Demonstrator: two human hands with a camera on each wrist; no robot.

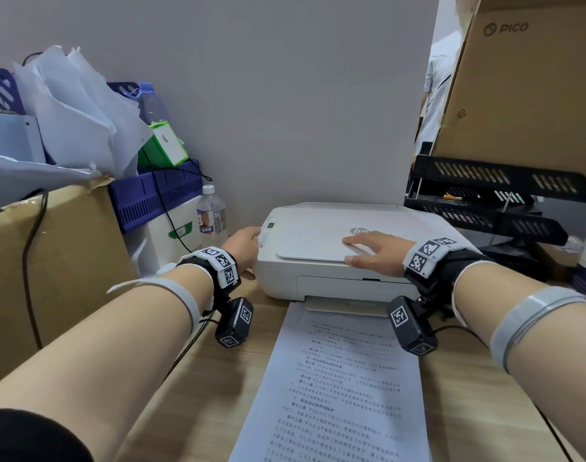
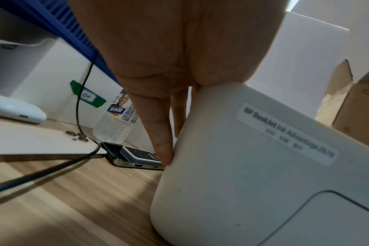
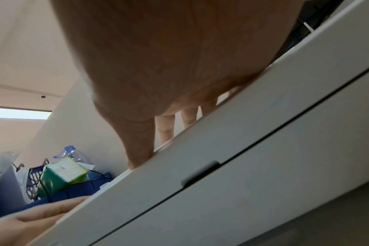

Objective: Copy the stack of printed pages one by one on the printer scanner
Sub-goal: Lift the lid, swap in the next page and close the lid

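The page (image 1: 338, 388) lay flat on the desk (image 1: 478, 405) at 6 o'clock from the printer (image 1: 334, 258), its top edge at the output slot, printed side up. How many sheets lay there could not be told. Judged as thin paper, it would be light, limp and quick to crease or slide on the smooth wood; the safest hold looked like a pinch at a free corner or side edge, lifting while it drapes. Its text was Chinese, in numbered clauses, too small to read fully.

The lid (image 1: 318, 240) was closed. The right hand (image 1: 374, 250) rested flat on it near the front edge, fingers straight and slightly spread, thumb at the rim. The left hand (image 1: 243, 246) sat at the printer's 9 o'clock corner by the control panel, fingers straight and close together along the side wall, holding nothing.

The lid carried an "hp" logo; a front label (image 2: 289, 134) read "HP DeskJet Ink Advantage 2676", as far as the blur allowed. At 10 o'clock stood a bottle (image 1: 211, 213) with a Chinese label. At 2 o'clock a carton (image 1: 531, 88) said "PICO" above black trays (image 1: 498, 181).
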